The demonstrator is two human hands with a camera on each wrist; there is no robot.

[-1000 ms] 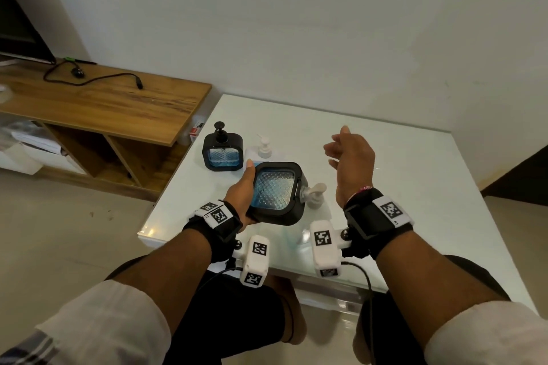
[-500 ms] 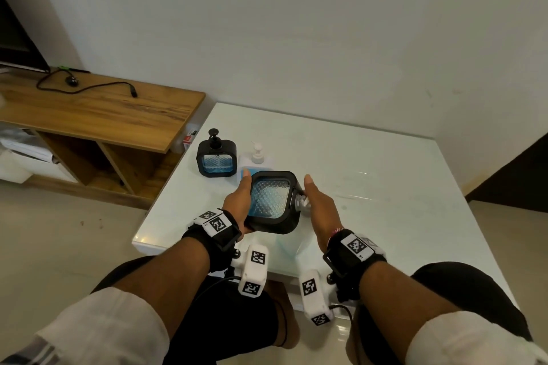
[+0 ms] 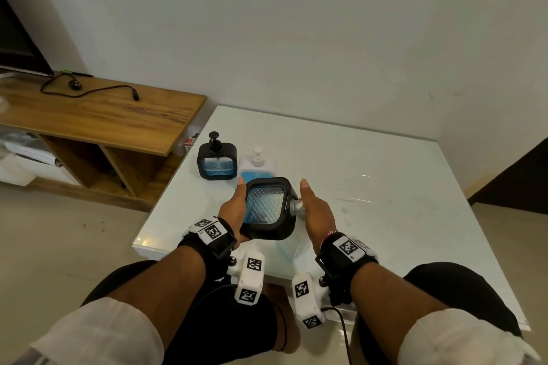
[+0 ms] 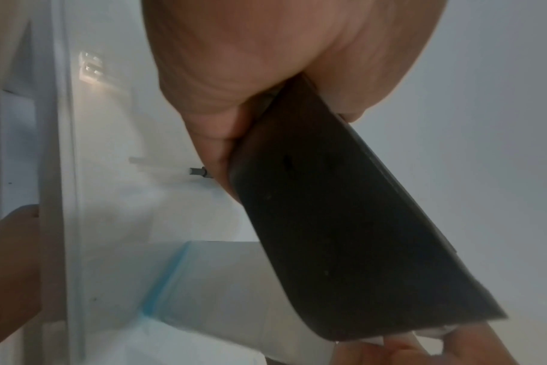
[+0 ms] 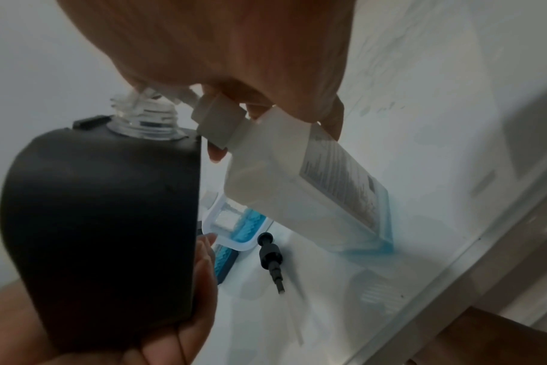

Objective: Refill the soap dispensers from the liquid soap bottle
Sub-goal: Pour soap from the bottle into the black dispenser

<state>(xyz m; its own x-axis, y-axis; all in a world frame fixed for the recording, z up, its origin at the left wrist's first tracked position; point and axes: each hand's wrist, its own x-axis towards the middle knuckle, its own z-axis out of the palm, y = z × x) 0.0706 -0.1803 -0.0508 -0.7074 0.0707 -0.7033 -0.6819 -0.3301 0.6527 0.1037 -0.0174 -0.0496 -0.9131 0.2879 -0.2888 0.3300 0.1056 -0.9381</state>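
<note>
My left hand point(image 3: 234, 207) grips a black square soap dispenser point(image 3: 268, 207) with a blue-tinted window. It is held tilted on its side above the table's front edge, neck pointing right. My right hand point(image 3: 312, 210) grips the white pump point(image 3: 296, 204) at that neck. In the right wrist view the clear threaded neck point(image 5: 141, 118) shows bare below the pump. Under the held dispenser stands a translucent soap bottle point(image 5: 313, 192) with a little blue liquid at its base. In the left wrist view my palm point(image 4: 266, 61) wraps the dispenser's black side point(image 4: 344, 222).
A second black dispenser point(image 3: 217, 160) with a black pump and a white pump bottle point(image 3: 257, 161) of blue liquid stand behind my hands, on the left of the white glass table point(image 3: 385, 187). A wooden shelf unit point(image 3: 103, 115) stands left of the table, and a wall is behind.
My right hand came down from mid-air and took hold of the white pump on the dispenser's neck. My left hand still holds the tilted dispenser.
</note>
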